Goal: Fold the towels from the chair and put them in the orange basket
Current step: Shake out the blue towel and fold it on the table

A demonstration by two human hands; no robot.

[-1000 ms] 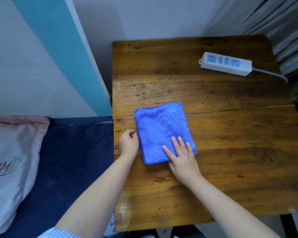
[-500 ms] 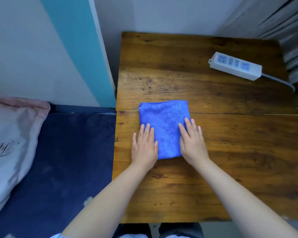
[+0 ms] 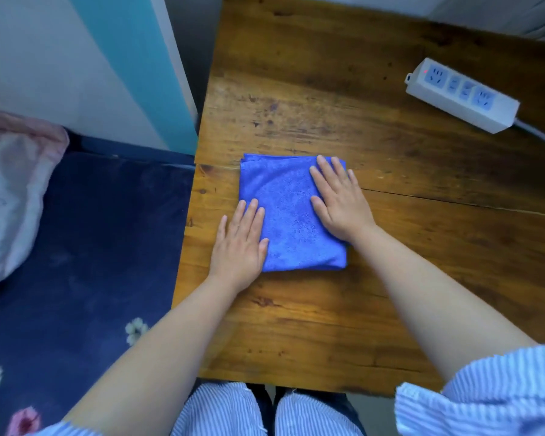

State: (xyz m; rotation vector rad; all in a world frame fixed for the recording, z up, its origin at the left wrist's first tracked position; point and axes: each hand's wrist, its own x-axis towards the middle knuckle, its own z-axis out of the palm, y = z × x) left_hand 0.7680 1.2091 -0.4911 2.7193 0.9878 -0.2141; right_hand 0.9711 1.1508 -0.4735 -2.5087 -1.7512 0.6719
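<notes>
Pressing the folded blue towel (image 3: 291, 221) flat on the desk (image 3: 390, 247), both hands spread.
Left hand (image 3: 239, 243) and right hand (image 3: 340, 199) flat; soft, light, floppy cloth — likely best pinched along its near edge.

The blue towel (image 3: 291, 215) at mid-frame is soft, matt, fuzzy cloth with a fine nap. The table (image 3: 375, 309) under it is dark-stained wood, grainy, scuffed and faintly glossy where light falls. The power strip (image 3: 461, 96) at upper right is smooth white plastic. At left, the pink pillow (image 3: 10, 184) has a satiny sheen, and the navy floral bedsheet (image 3: 85, 262) is matt fabric.
</notes>
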